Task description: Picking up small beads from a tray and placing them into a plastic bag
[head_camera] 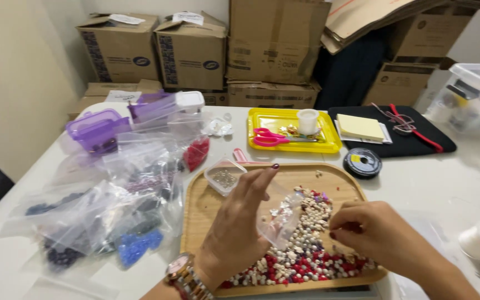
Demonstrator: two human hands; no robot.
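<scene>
Beads [301, 250], white, cream and red, lie heaped on a shallow wooden tray [195, 211] at the near middle of a white surface [434, 183]. The left hand [234, 228], with a watch [187, 275] at the wrist, holds a small clear plastic bag [281, 219] upright over the heap, its fingers closed on the bag's near side and the forefinger raised. The right hand [376, 230] rests just right of the bag, fingertips curled narrowly together above the beads; whether they pinch a bead cannot be told.

To do this step well, it seems wise to keep the bag's mouth wide and directly over the tray, so stray beads fall back onto the heap. Picking a few beads at a time would likely help, as they look small and round and roll easily.

A small clear square box [224, 176] sits on the tray's far left corner. Left of the tray lie many clear bags of dark and blue beads [134, 247], with purple lidded boxes [93, 130] farther off. Beyond the tray is a yellow tray [329, 145] with pink scissors [270, 138], and a black spool [362, 162] to its right. Cardboard boxes [273, 39] are stacked at the far side.
</scene>
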